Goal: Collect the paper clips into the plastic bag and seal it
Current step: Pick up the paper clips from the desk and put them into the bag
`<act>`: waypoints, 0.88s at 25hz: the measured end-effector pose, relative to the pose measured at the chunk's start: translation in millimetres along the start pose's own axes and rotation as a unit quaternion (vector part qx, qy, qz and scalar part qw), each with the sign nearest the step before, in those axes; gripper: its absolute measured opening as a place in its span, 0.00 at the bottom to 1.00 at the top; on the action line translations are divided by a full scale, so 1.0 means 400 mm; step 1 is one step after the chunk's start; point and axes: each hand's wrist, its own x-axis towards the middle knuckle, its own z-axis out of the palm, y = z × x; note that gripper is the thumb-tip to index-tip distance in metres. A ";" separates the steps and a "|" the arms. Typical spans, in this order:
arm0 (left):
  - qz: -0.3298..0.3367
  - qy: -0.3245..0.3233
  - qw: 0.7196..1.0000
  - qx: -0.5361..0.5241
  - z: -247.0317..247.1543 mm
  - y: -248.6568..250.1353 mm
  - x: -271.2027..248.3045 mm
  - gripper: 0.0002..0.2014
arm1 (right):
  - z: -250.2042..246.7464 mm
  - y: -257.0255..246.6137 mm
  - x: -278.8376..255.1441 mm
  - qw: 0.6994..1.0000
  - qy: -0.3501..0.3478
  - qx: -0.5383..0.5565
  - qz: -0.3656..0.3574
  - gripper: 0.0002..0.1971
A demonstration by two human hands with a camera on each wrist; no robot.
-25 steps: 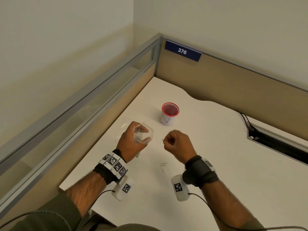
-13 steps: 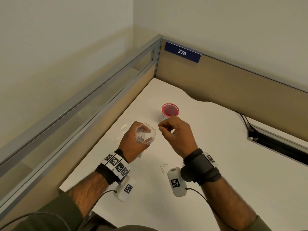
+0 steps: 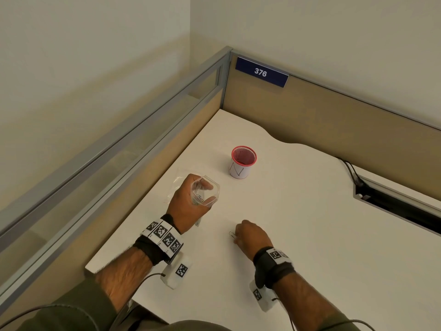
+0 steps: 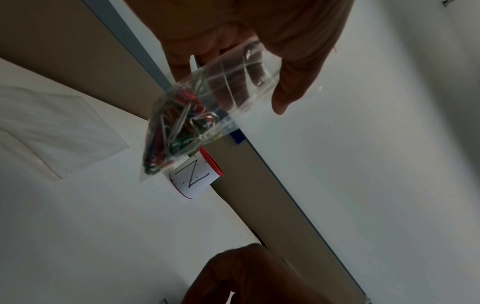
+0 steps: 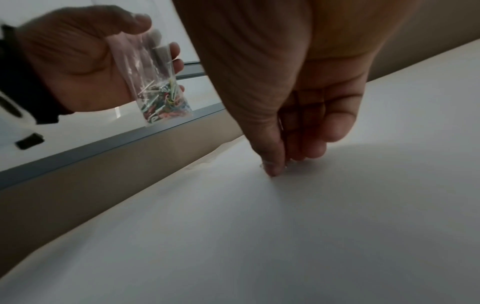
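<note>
My left hand (image 3: 200,195) holds a small clear plastic bag (image 3: 213,188) above the white desk, thumb and fingers keeping its mouth spread wide. Several coloured and silver paper clips (image 4: 176,131) sit bunched in the bag's bottom, which hangs below the palm (image 5: 158,96). My right hand (image 3: 236,236) is down on the desk near the front, thumb and fingers (image 5: 272,166) pinched together on a silver paper clip (image 3: 231,233). Only one end of that clip shows past the fingers.
A red mesh cup (image 3: 242,163) with a white label marked N stands behind the hands. A second clear bag (image 4: 52,123) lies flat at the left by the partition. A cable slot (image 3: 393,206) is cut into the desk at the right.
Half a second ago my right hand was at the bag's mouth; it has dropped toward me onto the clip lying on the desk. The left hand and bag stayed put.
</note>
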 end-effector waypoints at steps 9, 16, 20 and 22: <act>0.001 0.002 1.000 0.005 -0.001 0.012 0.005 0.18 | -0.019 -0.010 0.038 1.000 -0.001 -0.019 0.003 0.09; -0.006 0.000 1.000 0.006 -0.007 0.012 0.006 0.18 | -0.036 -0.017 0.059 0.998 -0.057 0.008 0.034 0.13; -0.007 0.001 1.000 -0.001 -0.005 0.018 0.012 0.18 | -0.042 -0.013 0.073 0.996 -0.082 0.011 0.039 0.17; -0.005 0.003 1.000 -0.001 -0.007 0.016 0.014 0.18 | -0.042 -0.014 0.073 0.996 -0.083 0.006 0.035 0.16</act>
